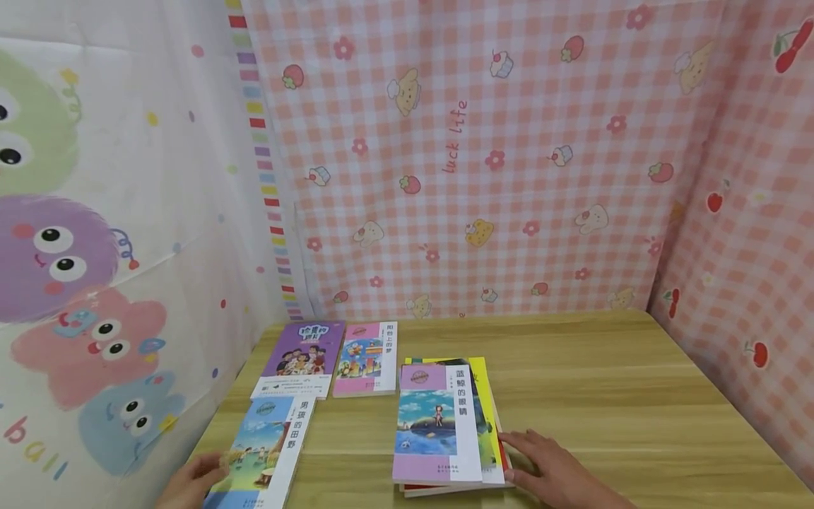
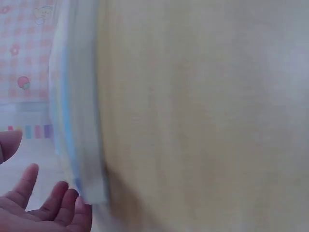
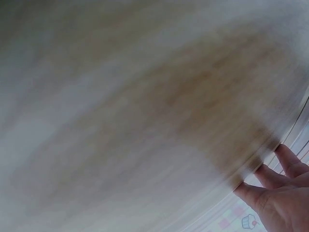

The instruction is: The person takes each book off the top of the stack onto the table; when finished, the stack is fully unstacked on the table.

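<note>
A blue-covered book [image 1: 261,452] lies at the table's near left, and my left hand [image 1: 198,477] is right at its left edge. In the left wrist view this hand [image 2: 48,208] has its fingers loosely bent and the thumb well apart, close by the book's page edge [image 2: 87,111]. Toward the middle lies a small stack: a book with a whale picture [image 1: 435,424] on top, a yellow book [image 1: 480,371] under it, and a red edge lower down. My right hand [image 1: 553,466] rests beside the stack's right edge, fingers [image 3: 273,180] extended and fingertips on the table.
Behind the blue-covered book lie a purple book [image 1: 302,357] and a pink-bordered book [image 1: 365,360], side by side. The wooden table [image 1: 591,382] extends to the right. Pink checked cloth [image 1: 483,184] hangs behind it, and a white printed cloth [image 1: 191,233] hangs at the left.
</note>
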Demonstrator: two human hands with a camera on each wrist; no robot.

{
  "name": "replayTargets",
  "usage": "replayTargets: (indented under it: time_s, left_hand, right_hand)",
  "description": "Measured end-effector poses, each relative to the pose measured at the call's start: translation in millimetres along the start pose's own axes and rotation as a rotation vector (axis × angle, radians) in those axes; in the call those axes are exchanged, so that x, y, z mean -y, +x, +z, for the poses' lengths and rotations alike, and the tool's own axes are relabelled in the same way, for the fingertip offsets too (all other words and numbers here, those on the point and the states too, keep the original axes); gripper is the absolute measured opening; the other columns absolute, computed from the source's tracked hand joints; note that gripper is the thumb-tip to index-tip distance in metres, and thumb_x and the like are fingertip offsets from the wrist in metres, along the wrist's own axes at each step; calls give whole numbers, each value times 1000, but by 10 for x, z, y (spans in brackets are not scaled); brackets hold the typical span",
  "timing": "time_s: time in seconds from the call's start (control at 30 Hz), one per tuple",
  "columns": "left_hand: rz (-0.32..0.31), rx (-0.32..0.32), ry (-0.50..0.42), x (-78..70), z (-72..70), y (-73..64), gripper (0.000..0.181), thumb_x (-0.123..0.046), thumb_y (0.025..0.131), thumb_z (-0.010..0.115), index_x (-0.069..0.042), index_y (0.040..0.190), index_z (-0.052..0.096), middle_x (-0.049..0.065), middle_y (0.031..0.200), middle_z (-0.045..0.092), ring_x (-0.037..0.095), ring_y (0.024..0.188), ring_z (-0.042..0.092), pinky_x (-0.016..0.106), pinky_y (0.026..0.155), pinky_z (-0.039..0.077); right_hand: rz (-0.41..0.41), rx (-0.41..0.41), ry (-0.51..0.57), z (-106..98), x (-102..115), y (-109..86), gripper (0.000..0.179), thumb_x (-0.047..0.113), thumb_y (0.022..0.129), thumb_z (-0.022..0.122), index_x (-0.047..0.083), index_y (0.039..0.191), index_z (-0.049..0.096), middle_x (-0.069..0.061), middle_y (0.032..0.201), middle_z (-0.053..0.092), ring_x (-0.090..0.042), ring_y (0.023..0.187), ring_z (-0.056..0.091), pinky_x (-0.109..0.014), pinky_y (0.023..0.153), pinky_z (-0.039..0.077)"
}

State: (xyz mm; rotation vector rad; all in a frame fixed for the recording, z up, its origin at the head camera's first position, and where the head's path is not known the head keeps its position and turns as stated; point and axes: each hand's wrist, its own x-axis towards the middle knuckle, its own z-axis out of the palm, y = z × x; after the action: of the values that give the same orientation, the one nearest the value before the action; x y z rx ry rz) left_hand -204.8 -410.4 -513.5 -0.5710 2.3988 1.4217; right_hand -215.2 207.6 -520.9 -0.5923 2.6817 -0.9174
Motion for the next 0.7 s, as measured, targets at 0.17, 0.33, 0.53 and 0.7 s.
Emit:
replayTargets:
  time_s: [0.17, 0.33, 0.53, 0.7]
  left_hand:
    - [15, -111, 0, -182, 64, -25, 79, -38, 95, 65, 16, 142, 31, 38, 138, 38, 50, 120, 45, 53, 88, 48]
    - [23, -133, -31, -342, 200, -33, 70, -32, 98, 63, 12, 143, 34, 35, 138, 42, 45, 117, 49, 46, 82, 52]
    - [117, -100, -34, -486, 371, -59, 61, -25, 99, 60, 13, 141, 37, 36, 134, 45, 44, 116, 51, 47, 85, 53]
    - [160, -108, -102, -591, 544, -85, 54, -20, 98, 62, 11, 139, 43, 31, 129, 53, 33, 106, 58, 41, 80, 54]
  right_hand:
    - [11, 4, 0, -12, 7, -5, 65, 57, 92, 60, 22, 146, 49, -16, 145, 49, -54, 132, 38, -75, 96, 33]
    - [15, 4, 2, -2, 5, -14, 66, 59, 92, 60, 22, 146, 50, -14, 145, 50, -53, 134, 36, -75, 98, 31]
    - [16, 5, 6, -6, 10, -9, 65, 58, 92, 60, 23, 146, 50, -13, 144, 51, -51, 132, 38, -75, 97, 33]
    - [-1, -2, 1, -5, 4, -12, 64, 57, 92, 60, 23, 145, 50, -14, 142, 52, -49, 130, 41, -73, 96, 35]
